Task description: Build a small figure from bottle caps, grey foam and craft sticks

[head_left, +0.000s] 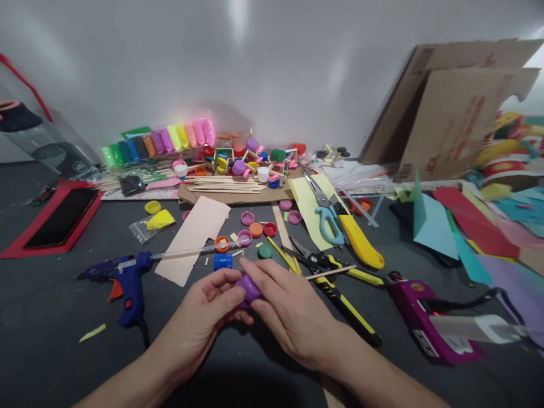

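Note:
A small shiny purple bottle cap [250, 289] sits between my two hands above the front middle of the dark table. My left hand [215, 303] grips it from the left, with the thumb on its near face and the fingers curled around behind. Closed over its right side, the fingers of my right hand [283, 300] press against it and hide part of it. Just beyond my left fingertips stands a blue cap piece [223, 261]. A green cap [266, 251], an orange cap [255, 229] and a red cap [270, 229] lie a little farther off.
To the left lies a blue glue gun [130, 280], its clear stick pointing right. Scissors [325, 209], a yellow utility knife [361, 241] and pliers [340, 294] lie to the right, before a purple power strip [429, 317]. Wooden sticks [229, 185] and clay packs [170, 139] line the back.

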A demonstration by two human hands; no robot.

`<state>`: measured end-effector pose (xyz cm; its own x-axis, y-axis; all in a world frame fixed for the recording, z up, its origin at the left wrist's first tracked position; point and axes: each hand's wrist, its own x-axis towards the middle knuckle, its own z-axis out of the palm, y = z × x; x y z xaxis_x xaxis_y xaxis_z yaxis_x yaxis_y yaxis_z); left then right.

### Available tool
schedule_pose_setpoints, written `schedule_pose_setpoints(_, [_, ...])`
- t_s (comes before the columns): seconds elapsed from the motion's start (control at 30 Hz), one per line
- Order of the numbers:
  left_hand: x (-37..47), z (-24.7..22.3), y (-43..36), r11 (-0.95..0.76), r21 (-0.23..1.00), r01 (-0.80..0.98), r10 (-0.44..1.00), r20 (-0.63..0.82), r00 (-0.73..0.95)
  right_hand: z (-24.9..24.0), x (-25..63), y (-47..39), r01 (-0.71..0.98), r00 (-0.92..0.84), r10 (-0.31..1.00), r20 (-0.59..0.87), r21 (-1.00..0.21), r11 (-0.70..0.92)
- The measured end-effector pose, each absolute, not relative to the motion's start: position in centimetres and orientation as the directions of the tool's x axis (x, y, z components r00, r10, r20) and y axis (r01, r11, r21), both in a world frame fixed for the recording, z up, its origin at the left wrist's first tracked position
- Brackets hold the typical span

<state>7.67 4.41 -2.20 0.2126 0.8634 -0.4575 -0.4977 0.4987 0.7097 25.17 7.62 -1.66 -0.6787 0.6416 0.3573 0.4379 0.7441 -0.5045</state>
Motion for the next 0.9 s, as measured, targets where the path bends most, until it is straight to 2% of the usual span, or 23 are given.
schedule_pose_setpoints(0.13, [7.3, -2.1, 4.7, 0.46, 0.804, -0.378, 0.888, -0.421, 0.184, -1.5, 25.5, 7.8, 0.402, -0.669, 0.662, 0.339, -0.584, 0.705])
schedule_pose_setpoints(0.23, [6.8, -1.6, 4.7, 0.347, 0.918, -0.19, 0.937, -0.345, 0.043, -1.5, 25.8, 7.6, 0.382, -0.519, 0.722, 0.457, -0.633, 0.674])
schedule_pose_setpoints(0.3, [6.6, -1.2, 4.6, 0.303, 0.946, -0.116, 0.953, -0.303, 0.012, -1.5, 25.8, 7.4, 0.353, -0.489, 0.72, 0.493, -0.643, 0.68])
schedule_pose_setpoints(0.4, [6.6, -0.8, 4.5, 0.372, 0.914, -0.162, 0.92, -0.34, 0.192, -1.5, 25.8, 7.3, 0.298, -0.631, 0.626, 0.459, -0.601, 0.741])
schedule_pose_setpoints(0.47, [6.8, -1.0, 4.4, 0.433, 0.872, -0.227, 0.888, -0.368, 0.277, -1.6, 25.7, 7.4, 0.308, -0.582, 0.645, 0.495, -0.6, 0.739])
schedule_pose_setpoints(0.53, [7.2, -1.4, 4.2, 0.488, 0.827, -0.28, 0.861, -0.402, 0.311, -1.6, 25.6, 7.5, 0.324, -0.551, 0.662, 0.508, -0.601, 0.731])
schedule_pose_setpoints(0.67, [8.1, -2.3, 3.2, 0.59, 0.763, -0.264, 0.796, -0.494, 0.351, -1.7, 25.3, 7.4, 0.352, -0.687, 0.605, 0.402, -0.544, 0.761])
schedule_pose_setpoints(0.8, [8.6, -2.3, 2.5, 0.632, 0.746, -0.211, 0.752, -0.525, 0.399, -1.9, 25.4, 7.3, 0.354, -0.674, 0.649, 0.352, -0.617, 0.702])
schedule_pose_setpoints(0.9, [8.4, -2.5, 2.7, 0.663, 0.726, -0.184, 0.715, -0.541, 0.443, -1.7, 25.5, 7.4, 0.351, -0.73, 0.625, 0.275, -0.634, 0.689])
